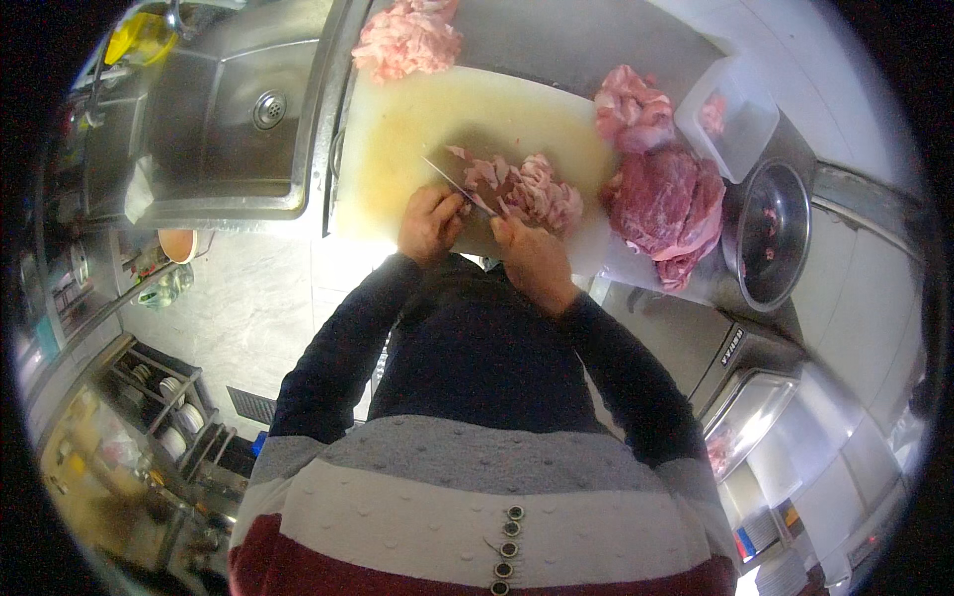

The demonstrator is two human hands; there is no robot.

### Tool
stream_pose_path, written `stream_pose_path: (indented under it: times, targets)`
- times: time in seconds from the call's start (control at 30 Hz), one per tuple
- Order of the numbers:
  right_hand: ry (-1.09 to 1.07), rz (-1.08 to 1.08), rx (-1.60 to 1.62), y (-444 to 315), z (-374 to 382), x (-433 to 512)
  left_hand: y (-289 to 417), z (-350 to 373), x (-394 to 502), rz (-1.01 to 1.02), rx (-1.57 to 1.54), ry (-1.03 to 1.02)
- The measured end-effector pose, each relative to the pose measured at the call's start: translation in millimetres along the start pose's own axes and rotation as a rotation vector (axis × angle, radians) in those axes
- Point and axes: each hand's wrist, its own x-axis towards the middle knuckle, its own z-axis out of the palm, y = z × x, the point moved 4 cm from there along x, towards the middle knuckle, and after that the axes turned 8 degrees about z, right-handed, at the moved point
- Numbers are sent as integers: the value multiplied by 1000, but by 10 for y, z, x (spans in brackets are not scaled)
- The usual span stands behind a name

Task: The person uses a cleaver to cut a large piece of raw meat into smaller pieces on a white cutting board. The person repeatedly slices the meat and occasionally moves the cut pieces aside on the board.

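My right hand [536, 261] is closed around the handle of a kitchen knife [449, 179], whose thin blade points up and to the left. Close beside the blade, on its left, my left hand [431, 223] rests with curled fingers on the cutting board [395, 119]. Whatever lies under those fingertips is hidden. Just beyond the knife, a heap of sliced raw meat [533, 186] spreads over the board's near right part. A large raw meat chunk [663, 197] sits off the board's right side, with a paler meat piece [633, 108] behind it.
Pale cut meat or fat [408, 41] is piled at the board's far left corner. A stainless sink [246, 160] adjoins on the left. To the right stand a white plastic container [738, 145] and a metal bowl [779, 238], each with meat bits inside. A dish rack [168, 402] is lower left.
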Motion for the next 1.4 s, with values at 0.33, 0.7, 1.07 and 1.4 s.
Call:
stream_pose_path:
  times: [0.33, 0.7, 1.07, 1.4]
  targets:
    - [-64, -7, -35, 72, -257, -236, 16, -13, -1, 105, 41, 84]
    - [-78, -207, -63, -43, -161, -80, -52, 27, -78, 36, 59, 84]
    - [38, -194, 46, -460, 35, 312, -47, -14, -64, 8, 27, 104]
    - [16, -173, 28, 2, -66, -60, -1, -41, 11, -19, 198, 9]
